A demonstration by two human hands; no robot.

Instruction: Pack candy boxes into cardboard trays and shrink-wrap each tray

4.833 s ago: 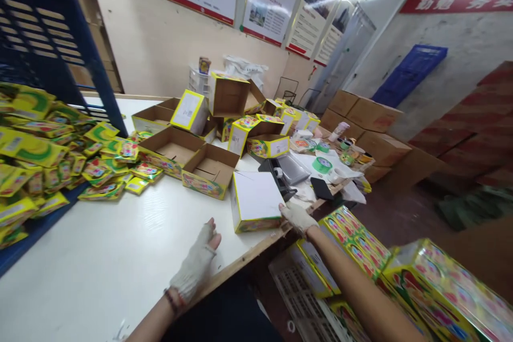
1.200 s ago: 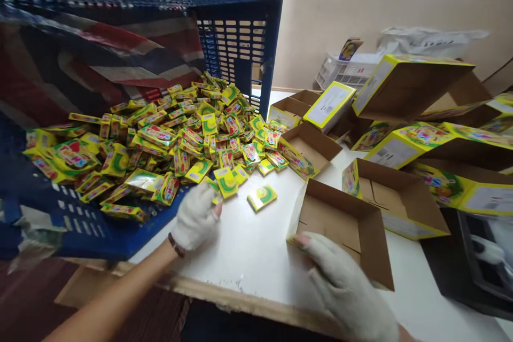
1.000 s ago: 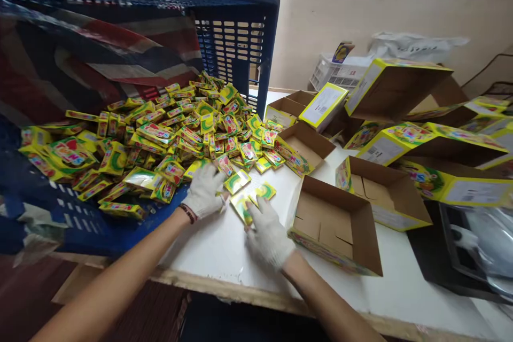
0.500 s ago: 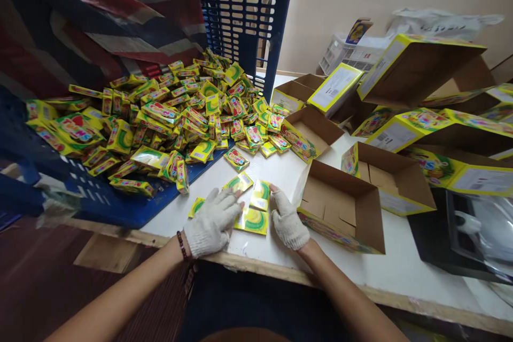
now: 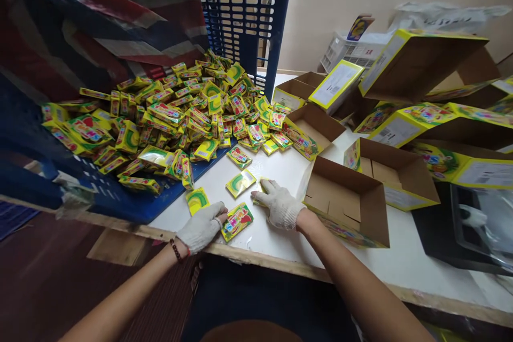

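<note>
My left hand (image 5: pixel 202 228), in a white knit glove, pinches the left edge of a small yellow-green box (image 5: pixel 238 222) near the table's front edge. That box shows its colourful lettered face. My right hand (image 5: pixel 281 207), also gloved, has its fingers curled over another small box (image 5: pixel 261 199), which is mostly hidden. Beside my left fingertips lies a small box (image 5: pixel 197 200) with a green swirl. Two more lie further back: a swirl-faced box (image 5: pixel 241 183) and a lettered box (image 5: pixel 239 157).
A blue plastic crate (image 5: pixel 256 26) lies on its side at left, a heap of small boxes (image 5: pixel 172 112) spilling from it. Right of my hands stand open cardboard display boxes (image 5: pixel 344 197), with several more stacked behind. A black tray (image 5: pixel 430 230) sits at far right.
The box by my left hand now shows its lettered face instead of the swirl. My left hand has drawn back toward the front, and my right hand has moved left over another box.
</note>
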